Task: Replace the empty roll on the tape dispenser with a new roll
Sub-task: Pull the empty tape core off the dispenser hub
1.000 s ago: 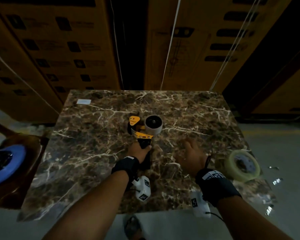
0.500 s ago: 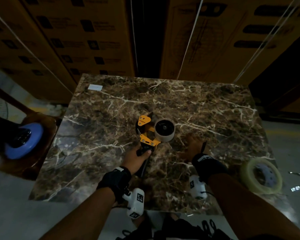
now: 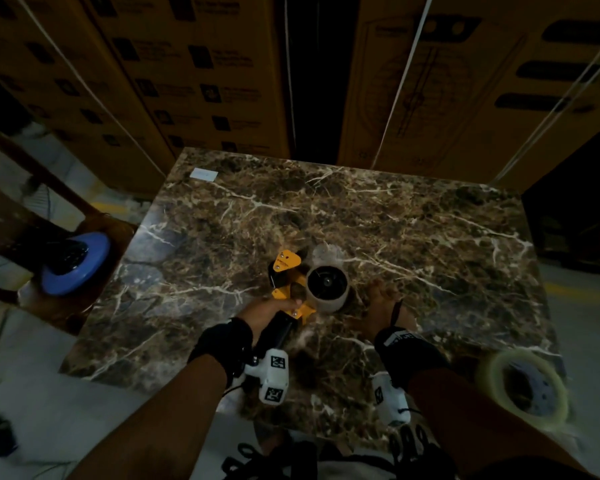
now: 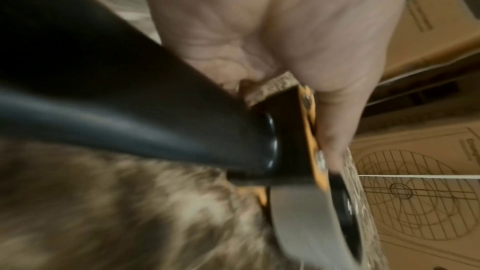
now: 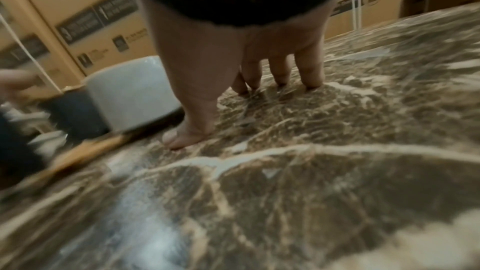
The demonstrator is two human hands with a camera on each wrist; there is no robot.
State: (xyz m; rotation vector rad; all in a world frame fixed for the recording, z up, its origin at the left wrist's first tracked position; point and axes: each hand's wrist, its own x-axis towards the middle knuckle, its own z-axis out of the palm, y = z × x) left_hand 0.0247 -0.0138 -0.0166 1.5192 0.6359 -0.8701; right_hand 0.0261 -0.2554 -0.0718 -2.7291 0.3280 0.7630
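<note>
A yellow tape dispenser (image 3: 288, 282) with a black handle lies on the marble table (image 3: 413, 230). On its hub sits the empty grey roll core (image 3: 327, 285), which shows again in the right wrist view (image 5: 132, 93) and the left wrist view (image 4: 303, 221). My left hand (image 3: 267, 311) grips the black handle (image 4: 124, 114), thumb on the yellow plate (image 4: 311, 130). My right hand (image 3: 383, 303) rests flat on the table just right of the core, its fingertips (image 5: 280, 77) touching the marble, holding nothing. The new clear tape roll (image 3: 523, 389) lies at the table's near right corner.
Stacked cardboard boxes (image 3: 194, 74) stand behind the table. A wooden chair with a blue roll (image 3: 73, 268) on it is at the left. A small white label (image 3: 203, 174) lies at the table's far left corner. A dark object (image 3: 2, 438) lies on the floor.
The right hand has moved forward and left, closer to the empty core, and now lies beside it. The left hand keeps its grip on the handle. The head view has tilted down.
</note>
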